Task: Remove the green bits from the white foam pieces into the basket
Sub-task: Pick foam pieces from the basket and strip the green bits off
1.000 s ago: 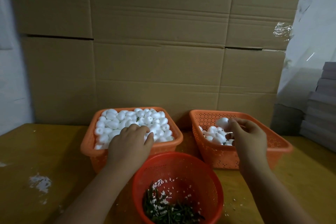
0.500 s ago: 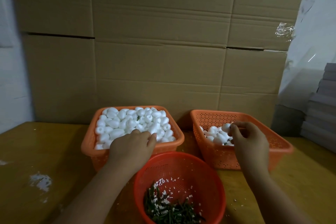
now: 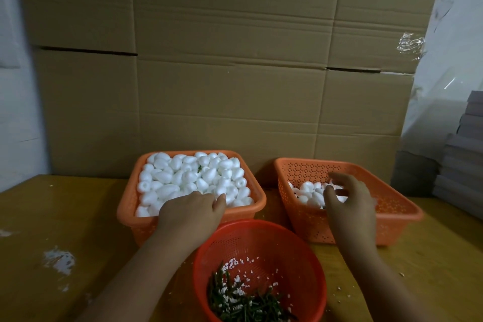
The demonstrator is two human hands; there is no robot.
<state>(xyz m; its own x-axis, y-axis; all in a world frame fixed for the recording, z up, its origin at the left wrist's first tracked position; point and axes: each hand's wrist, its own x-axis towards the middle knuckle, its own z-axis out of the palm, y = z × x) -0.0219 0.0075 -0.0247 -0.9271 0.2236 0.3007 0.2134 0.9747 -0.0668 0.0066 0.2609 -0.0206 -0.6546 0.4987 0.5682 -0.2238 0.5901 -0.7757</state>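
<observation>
A square orange basket (image 3: 126, 206) at the left is heaped with white foam pieces (image 3: 183, 178), and one green bit (image 3: 199, 168) shows among them. My left hand (image 3: 193, 213) lies on the foam at the near rim, its fingertips hidden behind the back of the hand. A second orange basket (image 3: 386, 206) at the right holds a few foam pieces (image 3: 307, 191). Above them hovers my right hand (image 3: 349, 202), thumb and fingers spread apart and holding nothing. The round red basket (image 3: 261, 238) in front holds green bits (image 3: 243, 303) and white crumbs.
The baskets stand on a yellow-brown table (image 3: 52, 217) marked with white foam crumbs (image 3: 58, 260). Stacked cardboard boxes (image 3: 235, 73) wall off the back. A pile of grey flat items (image 3: 462, 159) sits at the far right.
My right hand pinched a white foam piece over the right basket and has now spread its fingers, with the piece gone from them. My left hand stayed on the foam in the left basket.
</observation>
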